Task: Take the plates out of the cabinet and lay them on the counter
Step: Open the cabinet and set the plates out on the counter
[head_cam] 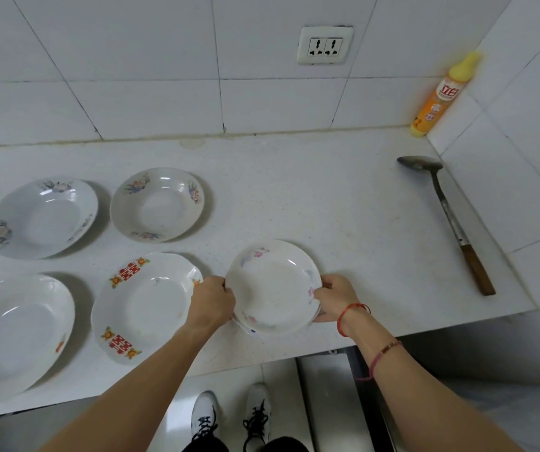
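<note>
On the white counter [327, 197], four deep plates already lie right side up in two rows. At the far left front is an orange-flower plate [17, 331], partly cut off by the picture's edge, and behind it sits a grey-flowered plate [41, 216]. To the right of that one, well apart from it, is a plate with pink and blue flowers [157, 203]. In front of this lies a scalloped plate with red double-happiness signs [144, 305]. Its right rim is hidden under the left hand [213, 300], whose fingers are curled round the left edge of a pink-flowered plate [273, 287]. The right hand [337, 298], with a red string bracelet [347, 318] at the wrist, pinches the opposite edge, thumb on top of the rim. This plate is near the counter's front edge, and I cannot tell whether it touches the surface. A second rim [245, 328] peeks out beneath it at the lower left. Farther right lies a metal ladle with a wooden handle [448, 220], and a yellow dish-soap bottle [441, 96] stands in the back corner.
</note>
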Action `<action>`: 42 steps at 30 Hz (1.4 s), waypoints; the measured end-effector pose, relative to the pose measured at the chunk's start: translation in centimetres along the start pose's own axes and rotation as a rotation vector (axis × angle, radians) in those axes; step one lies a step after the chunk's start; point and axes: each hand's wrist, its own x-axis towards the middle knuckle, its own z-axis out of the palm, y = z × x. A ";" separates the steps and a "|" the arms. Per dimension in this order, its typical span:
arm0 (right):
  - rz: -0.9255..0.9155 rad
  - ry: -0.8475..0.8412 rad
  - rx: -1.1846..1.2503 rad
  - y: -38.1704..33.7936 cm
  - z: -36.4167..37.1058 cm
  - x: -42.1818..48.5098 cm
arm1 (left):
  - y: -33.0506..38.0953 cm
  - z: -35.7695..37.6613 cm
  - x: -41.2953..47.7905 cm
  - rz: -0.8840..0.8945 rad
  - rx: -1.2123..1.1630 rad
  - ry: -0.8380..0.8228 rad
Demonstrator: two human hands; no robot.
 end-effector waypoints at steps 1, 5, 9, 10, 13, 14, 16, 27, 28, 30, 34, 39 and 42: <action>0.005 -0.003 -0.002 0.0 0.0 0.0 | 0.0 0.0 0.1 0.004 0.010 -0.001; 0.035 -0.015 0.012 0.1 0.0 0.1 | -0.2 -0.2 0.2 0.019 0.054 -0.019; 0.049 -0.038 0.001 -0.1 0.0 -0.1 | -0.2 -0.5 0.1 0.032 0.090 -0.026; 0.050 -0.047 -0.003 -0.1 0.0 -0.1 | -0.2 -0.6 0.1 0.037 0.107 -0.024; 0.059 -0.057 -0.004 -0.2 0.0 -0.2 | -0.1 -0.8 -0.1 0.052 0.133 -0.026; 0.065 -0.054 -0.007 -0.2 0.0 -0.3 | 0.0 -0.9 -0.2 0.056 0.140 -0.027; 0.071 -0.051 -0.020 -0.2 -0.1 -0.2 | 0.1 -1.1 -0.3 0.067 0.160 -0.020; -0.184 0.142 -0.401 -1.2 -1.0 -1.1 | 0.4 -2.0 -1.2 0.114 0.161 0.065; -0.193 0.143 -0.410 -1.2 -0.9 -1.2 | 0.4 -2.0 -1.2 0.106 0.136 0.065; -0.196 0.133 -0.418 -1.3 -0.8 -1.4 | 0.4 -1.9 -1.2 0.085 0.079 0.057; -0.191 0.125 -0.430 -1.6 -0.4 -1.7 | 0.7 -1.8 -1.7 0.049 0.009 0.018; -0.172 0.145 -0.396 -1.6 -0.2 -1.8 | 0.8 -1.6 -1.9 0.037 -0.030 0.007; -0.175 0.157 -0.351 -1.9 -0.3 -2.0 | 1.2 -2.1 -2.1 0.051 -0.057 0.022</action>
